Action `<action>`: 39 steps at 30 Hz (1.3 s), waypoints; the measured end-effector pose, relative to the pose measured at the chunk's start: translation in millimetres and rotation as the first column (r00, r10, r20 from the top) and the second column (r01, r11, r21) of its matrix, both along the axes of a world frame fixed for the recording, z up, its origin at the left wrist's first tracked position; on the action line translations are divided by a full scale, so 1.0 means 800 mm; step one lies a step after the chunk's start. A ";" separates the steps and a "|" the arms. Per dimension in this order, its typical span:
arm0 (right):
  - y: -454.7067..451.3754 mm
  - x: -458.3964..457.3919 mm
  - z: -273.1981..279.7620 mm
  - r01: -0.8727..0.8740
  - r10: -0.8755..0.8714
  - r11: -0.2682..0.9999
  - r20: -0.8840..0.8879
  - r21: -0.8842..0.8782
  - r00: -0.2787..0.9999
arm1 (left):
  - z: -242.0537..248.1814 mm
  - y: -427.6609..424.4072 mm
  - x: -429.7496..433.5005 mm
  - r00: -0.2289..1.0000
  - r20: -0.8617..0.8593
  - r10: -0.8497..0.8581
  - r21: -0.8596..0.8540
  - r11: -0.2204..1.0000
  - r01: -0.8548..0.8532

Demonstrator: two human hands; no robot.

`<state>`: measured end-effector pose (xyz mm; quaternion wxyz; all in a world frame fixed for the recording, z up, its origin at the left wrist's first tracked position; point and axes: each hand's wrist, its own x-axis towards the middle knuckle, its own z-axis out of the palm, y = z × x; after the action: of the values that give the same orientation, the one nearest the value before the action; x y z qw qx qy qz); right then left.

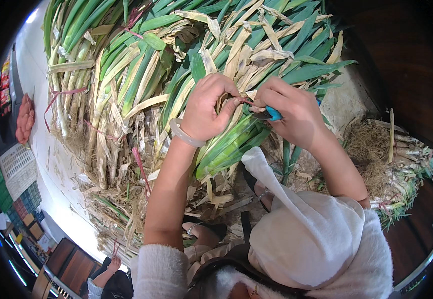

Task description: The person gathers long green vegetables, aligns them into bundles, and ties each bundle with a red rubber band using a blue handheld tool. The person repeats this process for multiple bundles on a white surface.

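Both of my hands meet over a bundle of leafy green onions [231, 144], whose green tops bend towards me. My left hand [212, 106], below a pale bangle, pinches a thin reddish-pink tie [247, 101] between thumb and forefinger. The fingers of my right hand [291, 110] are at the tie's other end. A small tool with a blue handle [273, 113] and a dark blade is also held in my right hand. Dry, tan leaves lie around the fingers and partly hide the tie.
Large tied bundles of green onions [70, 67] lie at the upper left. Trimmed onions with roots [381, 157] are stacked at the right. Dry leaf scraps [216, 198] cover the floor near my feet. Another person's hand [114, 264] is at the lower left. Plastic crates [18, 168] stand beyond.
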<state>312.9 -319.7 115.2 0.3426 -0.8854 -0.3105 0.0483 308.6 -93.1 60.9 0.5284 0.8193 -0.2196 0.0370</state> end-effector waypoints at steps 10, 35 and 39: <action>-0.012 0.017 -0.004 0.269 -0.279 0.952 0.053 0.148 0.959 | -0.001 -0.001 0.003 0.994 0.109 -0.010 0.091 0.996 0.000; -0.006 0.028 -0.020 0.639 -0.479 0.712 -0.464 0.291 0.745 | -0.009 -0.007 -0.005 0.972 0.208 0.109 0.127 0.982 -0.138; -0.013 -0.010 0.019 0.345 -0.306 0.920 -0.209 0.185 0.929 | -0.010 -0.003 -0.002 0.987 0.141 0.074 0.135 0.986 -0.094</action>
<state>304.6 -329.8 130.1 0.4669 -0.8740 -0.1305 0.0341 306.9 -95.2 52.8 0.4510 0.8588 -0.2221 0.0990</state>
